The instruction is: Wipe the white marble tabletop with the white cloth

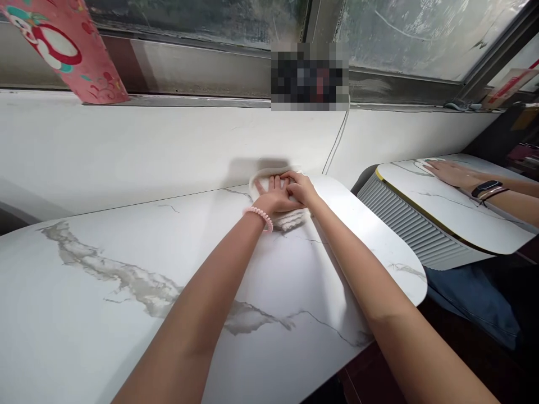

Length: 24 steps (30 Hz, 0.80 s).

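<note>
One white cloth (288,220) lies on the surface (286,280) close to its back edge, its far part reaching the foot of the wall (168,146). Two hands are on it: the left hand (275,199) presses flat, fingers spread wide and gripping nothing, while the right hand (302,188) rests at the cloth's right side with fingers bent, partly over the left – whether they pinch the fabric, I cannot tell. One pink coiled bracelet (266,216) rings the left wrist. The wall bounds movement at the back; the surface runs long to the left and forward toward the person, and ends sooner on the right in a rounded edge. Grey veining crosses its white top. Behind, two thin cables (336,140) slant down the wall from a pixelated patch (309,78) at the sill (202,102). One pink packet (80,62) with a cartoon print stands on the sill at left, below the grimy window (202,19). To the right, past a narrow gap, comes a second marbled top (446,207) with a gold edge and one ribbed side (391,207). A co-worker's hand (450,173) lies flat near its back edge, a dark band (487,188) on the wrist. At far right, one box (507,90) bears red marking – too small to read.
</note>
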### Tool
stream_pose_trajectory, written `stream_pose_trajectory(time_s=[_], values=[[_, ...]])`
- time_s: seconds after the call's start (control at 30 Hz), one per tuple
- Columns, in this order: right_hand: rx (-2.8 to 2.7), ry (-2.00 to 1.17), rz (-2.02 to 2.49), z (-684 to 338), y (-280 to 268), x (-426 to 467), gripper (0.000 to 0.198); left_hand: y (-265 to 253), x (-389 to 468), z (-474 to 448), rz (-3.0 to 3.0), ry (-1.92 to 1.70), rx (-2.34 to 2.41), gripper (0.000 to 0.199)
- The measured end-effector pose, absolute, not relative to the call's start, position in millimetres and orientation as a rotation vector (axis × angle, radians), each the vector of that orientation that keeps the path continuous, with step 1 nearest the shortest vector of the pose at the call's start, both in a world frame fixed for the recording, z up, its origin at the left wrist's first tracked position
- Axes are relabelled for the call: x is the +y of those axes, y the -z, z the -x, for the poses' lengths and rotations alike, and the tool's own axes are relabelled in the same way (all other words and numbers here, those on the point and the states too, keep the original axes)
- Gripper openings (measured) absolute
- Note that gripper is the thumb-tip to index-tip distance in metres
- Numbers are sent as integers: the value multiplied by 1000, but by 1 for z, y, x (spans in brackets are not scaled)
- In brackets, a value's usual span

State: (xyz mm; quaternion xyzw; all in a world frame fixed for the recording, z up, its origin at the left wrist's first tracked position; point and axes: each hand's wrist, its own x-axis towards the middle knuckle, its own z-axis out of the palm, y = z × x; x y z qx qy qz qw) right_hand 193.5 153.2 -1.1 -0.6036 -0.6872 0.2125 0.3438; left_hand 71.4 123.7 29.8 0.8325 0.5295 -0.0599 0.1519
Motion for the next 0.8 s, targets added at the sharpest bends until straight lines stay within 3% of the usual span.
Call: stream_pose_trajectory(time_s=[0.37,0.6,0.8], values=[[-1854,-493,1535,-196,1,162,52,-23,137,-72,-2415,153,1557,91],[-2069,-329,1472,-194,-1,149,49,-22,124,-72,-2435,71,1632,86],[-2084,-387,1468,-191,-4,119,50,-21,93,-67,-2436,17,1643,86]])
